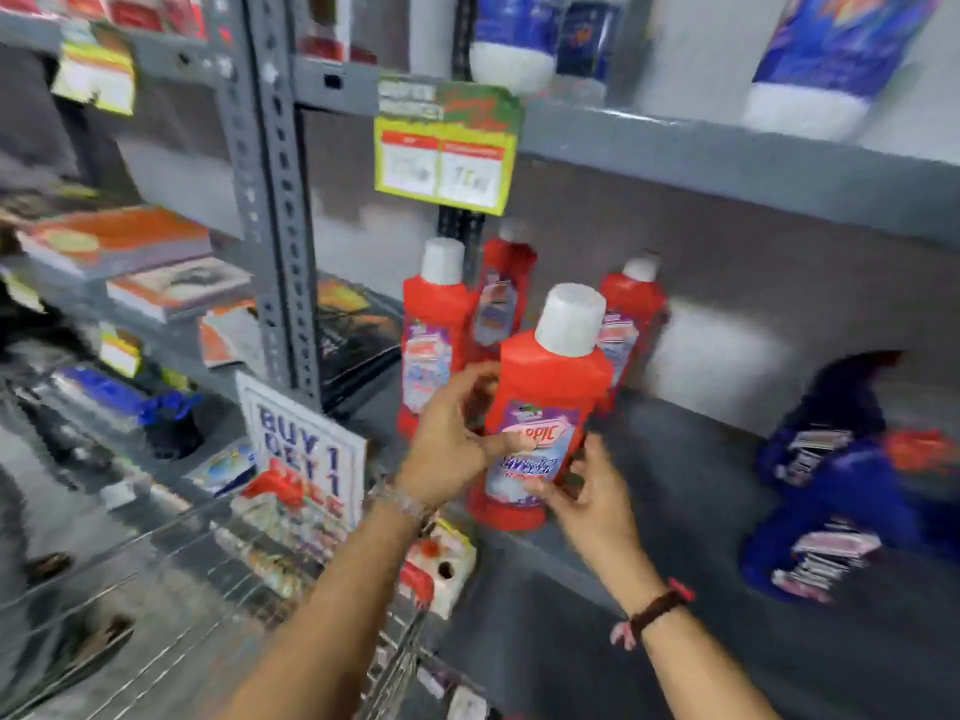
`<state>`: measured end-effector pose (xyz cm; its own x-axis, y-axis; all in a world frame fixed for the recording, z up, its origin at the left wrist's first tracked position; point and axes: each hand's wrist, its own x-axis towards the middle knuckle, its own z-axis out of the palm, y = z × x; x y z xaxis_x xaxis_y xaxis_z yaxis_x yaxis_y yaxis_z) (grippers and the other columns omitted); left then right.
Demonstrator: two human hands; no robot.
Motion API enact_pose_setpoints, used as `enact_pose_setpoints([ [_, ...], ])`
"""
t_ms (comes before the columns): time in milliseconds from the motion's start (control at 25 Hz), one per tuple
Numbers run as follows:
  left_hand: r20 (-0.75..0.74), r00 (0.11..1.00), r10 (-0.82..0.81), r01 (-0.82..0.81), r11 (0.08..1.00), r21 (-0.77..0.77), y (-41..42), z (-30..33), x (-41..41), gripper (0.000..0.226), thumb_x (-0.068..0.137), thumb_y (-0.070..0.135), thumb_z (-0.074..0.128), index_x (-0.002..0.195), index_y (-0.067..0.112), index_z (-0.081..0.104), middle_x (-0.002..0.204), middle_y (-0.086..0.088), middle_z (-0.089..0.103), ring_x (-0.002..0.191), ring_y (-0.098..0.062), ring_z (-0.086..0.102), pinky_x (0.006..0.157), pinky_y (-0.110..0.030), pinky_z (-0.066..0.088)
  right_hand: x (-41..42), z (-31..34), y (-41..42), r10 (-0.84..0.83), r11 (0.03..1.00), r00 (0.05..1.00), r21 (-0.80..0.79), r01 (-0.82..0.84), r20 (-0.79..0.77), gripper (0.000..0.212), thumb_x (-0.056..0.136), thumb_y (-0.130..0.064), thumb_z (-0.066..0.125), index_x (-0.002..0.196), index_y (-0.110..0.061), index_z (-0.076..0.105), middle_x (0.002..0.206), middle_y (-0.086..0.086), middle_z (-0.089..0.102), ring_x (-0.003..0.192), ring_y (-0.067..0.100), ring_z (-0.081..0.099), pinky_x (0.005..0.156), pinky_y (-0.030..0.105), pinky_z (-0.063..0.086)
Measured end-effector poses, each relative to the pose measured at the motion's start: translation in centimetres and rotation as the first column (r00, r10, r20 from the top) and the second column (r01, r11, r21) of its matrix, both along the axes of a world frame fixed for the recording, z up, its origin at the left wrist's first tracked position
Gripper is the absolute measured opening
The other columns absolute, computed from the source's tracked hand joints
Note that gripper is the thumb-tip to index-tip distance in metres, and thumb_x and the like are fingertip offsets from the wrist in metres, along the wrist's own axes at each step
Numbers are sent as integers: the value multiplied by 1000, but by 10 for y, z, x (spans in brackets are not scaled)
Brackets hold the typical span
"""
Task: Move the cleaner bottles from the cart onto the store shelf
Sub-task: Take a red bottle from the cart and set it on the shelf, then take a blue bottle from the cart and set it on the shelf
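Observation:
A red cleaner bottle (550, 387) with a white cap and purple label stands tilted at the front edge of the grey store shelf (701, 459). My left hand (457, 439) grips its left side and my right hand (592, 491) holds its lower right. Behind it on the shelf stand three more red bottles: one at the left (434, 330), one behind that (506, 288), one at the right (636, 304). The wire cart (218, 579) is at the lower left, under my left forearm.
Dark blue bottles (831, 491) lie on the shelf at the right. A "Buy 1 Get 1" sign (306, 454) and a yellow price tag (447, 153) hang off the rack. The grey upright (270, 200) splits the shelves. Blue-and-white bottles (826, 59) stand on the shelf above.

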<state>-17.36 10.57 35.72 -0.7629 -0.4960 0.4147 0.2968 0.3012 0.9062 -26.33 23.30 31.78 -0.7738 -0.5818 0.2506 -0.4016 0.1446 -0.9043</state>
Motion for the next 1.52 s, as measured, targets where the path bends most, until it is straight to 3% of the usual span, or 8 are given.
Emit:
enact_pose_setpoints([
  [240, 49, 998, -43, 43, 999, 9, 28, -14, -89, 48, 67, -8, 70, 104, 12, 47, 101, -3, 56, 83, 5, 56, 76, -7, 46, -62, -20, 16, -199, 980, 980, -9, 199, 18, 45, 75, 5, 67, 115, -2, 48, 112, 20, 64, 88, 17, 61, 81, 29, 51],
  [400, 72, 997, -7, 7, 1000, 0, 27, -19, -105, 53, 72, -2, 68, 119, 7, 44, 118, -13, 58, 101, -16, 55, 91, -29, 47, -71, -24, 8, -213, 973, 968, -62, 223, 130, 60, 80, 4, 62, 132, -3, 34, 127, 13, 53, 109, 20, 53, 100, 41, 44],
  [600, 19, 958, 287, -283, 952, -116, 8, -65, -42, 40, 81, 6, 60, 119, 11, 50, 123, 0, 54, 115, -8, 49, 100, -15, 36, -10, -42, 0, -394, 817, 817, -246, 521, 420, 41, 85, 7, 53, 123, 0, 40, 119, 13, 48, 101, 19, 55, 74, 3, 44],
  [840, 418, 521, 744, -789, 606, -95, -73, -201, 170, 30, 80, 1, 60, 109, 7, 57, 111, -17, 64, 97, -29, 60, 80, -27, 42, 124, -127, -105, 39, 991, 974, 113, -66, 225, 17, 83, 11, 53, 98, 3, 56, 93, 9, 55, 79, 5, 58, 75, 13, 46],
  [1000, 790, 231, 567, -898, 438, -51, -90, -304, 301, 50, 70, -1, 70, 115, -3, 50, 113, -31, 59, 103, -43, 56, 94, -50, 45, 210, -228, -179, 348, 660, 862, 558, -504, 368, 30, 81, 2, 60, 110, -2, 52, 108, 13, 55, 97, 27, 57, 88, 39, 50],
  [1160, 942, 104, 318, -952, 305, 2, -82, -383, 355, 62, 64, 15, 78, 113, -4, 45, 110, -31, 58, 103, -42, 56, 86, -47, 46, 272, -340, -213, 589, 150, 661, 741, -655, 465, 36, 77, -12, 70, 102, -13, 44, 104, 11, 45, 95, 18, 47, 87, 33, 46],
  [1360, 934, 301, 193, -954, 57, 296, -85, -450, 351, 25, 71, -2, 70, 64, 10, 49, 52, -4, 51, 44, 3, 50, 47, -14, 41, 310, -416, -195, 600, -49, 589, 760, -648, 541, 53, 71, -17, 71, 118, -4, 50, 117, 23, 60, 107, 33, 59, 87, 39, 48],
  [1520, 870, 419, 261, -885, -95, 455, -85, -460, 345, 23, 69, -5, 70, 71, 8, 52, 45, 11, 60, 74, -16, 52, 56, -25, 47, 305, -419, -194, 574, -93, 593, 765, -638, 565, 66, 57, -16, 81, 114, -10, 50, 112, 13, 64, 104, 30, 60, 89, 39, 51],
])
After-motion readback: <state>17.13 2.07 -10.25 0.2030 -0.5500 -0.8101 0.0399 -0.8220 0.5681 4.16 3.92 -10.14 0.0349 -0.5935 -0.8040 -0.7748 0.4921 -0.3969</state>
